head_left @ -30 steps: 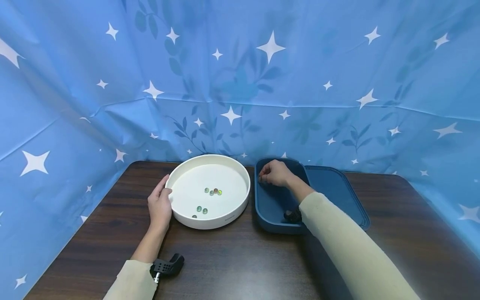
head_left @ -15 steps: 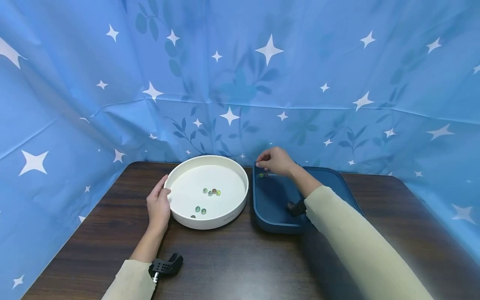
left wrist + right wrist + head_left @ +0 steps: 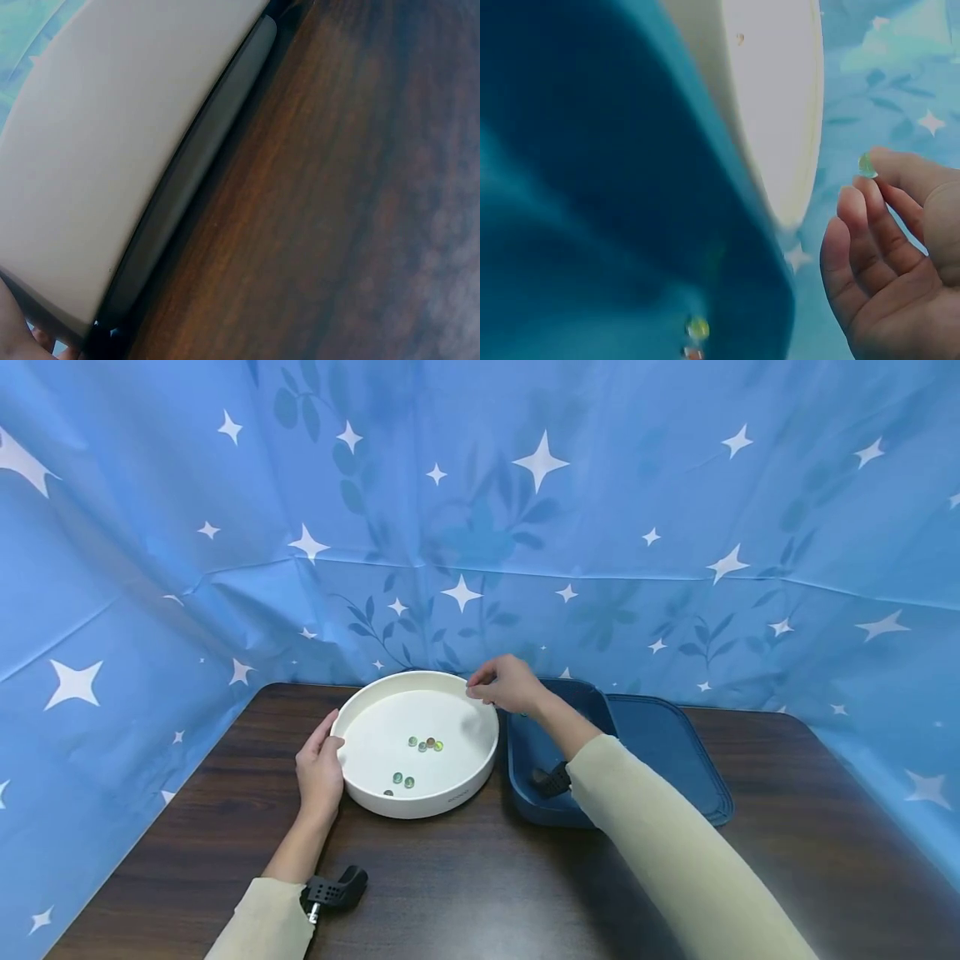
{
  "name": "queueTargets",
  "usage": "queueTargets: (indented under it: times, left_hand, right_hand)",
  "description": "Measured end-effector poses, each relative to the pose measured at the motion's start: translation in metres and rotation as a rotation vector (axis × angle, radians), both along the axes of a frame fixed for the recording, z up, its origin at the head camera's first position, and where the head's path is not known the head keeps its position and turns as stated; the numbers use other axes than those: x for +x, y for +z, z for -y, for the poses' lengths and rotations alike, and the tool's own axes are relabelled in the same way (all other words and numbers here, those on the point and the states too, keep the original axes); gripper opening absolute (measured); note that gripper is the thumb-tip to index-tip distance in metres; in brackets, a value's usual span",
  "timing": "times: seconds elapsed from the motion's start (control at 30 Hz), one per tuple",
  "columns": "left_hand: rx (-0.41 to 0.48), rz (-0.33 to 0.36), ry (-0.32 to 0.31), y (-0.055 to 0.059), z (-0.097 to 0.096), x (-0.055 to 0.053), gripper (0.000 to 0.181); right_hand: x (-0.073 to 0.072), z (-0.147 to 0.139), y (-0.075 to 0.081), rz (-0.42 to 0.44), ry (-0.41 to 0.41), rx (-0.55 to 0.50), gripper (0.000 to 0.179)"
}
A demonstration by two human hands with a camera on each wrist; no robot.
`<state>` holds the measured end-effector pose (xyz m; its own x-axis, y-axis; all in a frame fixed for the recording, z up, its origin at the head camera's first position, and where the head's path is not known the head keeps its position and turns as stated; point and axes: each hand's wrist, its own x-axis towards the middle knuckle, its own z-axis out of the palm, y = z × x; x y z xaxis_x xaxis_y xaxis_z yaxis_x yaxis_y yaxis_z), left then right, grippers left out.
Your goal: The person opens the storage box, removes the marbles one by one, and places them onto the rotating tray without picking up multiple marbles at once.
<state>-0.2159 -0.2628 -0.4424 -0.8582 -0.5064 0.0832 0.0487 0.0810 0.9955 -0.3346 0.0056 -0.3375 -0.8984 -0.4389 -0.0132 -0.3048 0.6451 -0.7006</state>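
Observation:
My left hand (image 3: pixel 318 768) grips the left rim of a round white tray (image 3: pixel 401 808), thumb over the edge and fingers along the outside. Several small glass marbles (image 3: pixel 398 777) lie on the tray's floor in two loose groups. Over the tray's right rim, my right hand (image 3: pixel 510 683) pinches a green-tinted clear marble (image 3: pixel 866 166) between thumb and fingertips. The right wrist view shows the other fingers loosely bent. To the right of the tray stands a deep blue box (image 3: pixel 525 806), partly covered by my forearm, with a yellow-green marble (image 3: pixel 697 328) and a reddish marble (image 3: pixel 694 353) inside.
A flat blue lid (image 3: pixel 671 739) lies right of the box, partly behind it. Both containers stand on a dark wood table (image 3: pixel 450 877), near its back edge. A blue star-printed curtain (image 3: pixel 480 527) hangs behind.
My right hand has risen out of the blue box with a marble and moved left to the white tray's rim. The left hand keeps its hold on the tray.

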Motion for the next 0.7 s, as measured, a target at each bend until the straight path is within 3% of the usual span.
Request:
queueTargets:
  times: [0.2, 0.7]
  left_hand:
    - [0.005, -0.002, -0.003, -0.001, -0.001, -0.001, 0.054]
    - [0.016, 0.006, 0.003, 0.000, -0.002, -0.003, 0.055]
  right_hand:
    - [0.004, 0.024, -0.011, 0.025, 0.042, -0.034, 0.019]
    - [0.012, 0.064, -0.041, 0.028, 0.092, 0.065, 0.012]
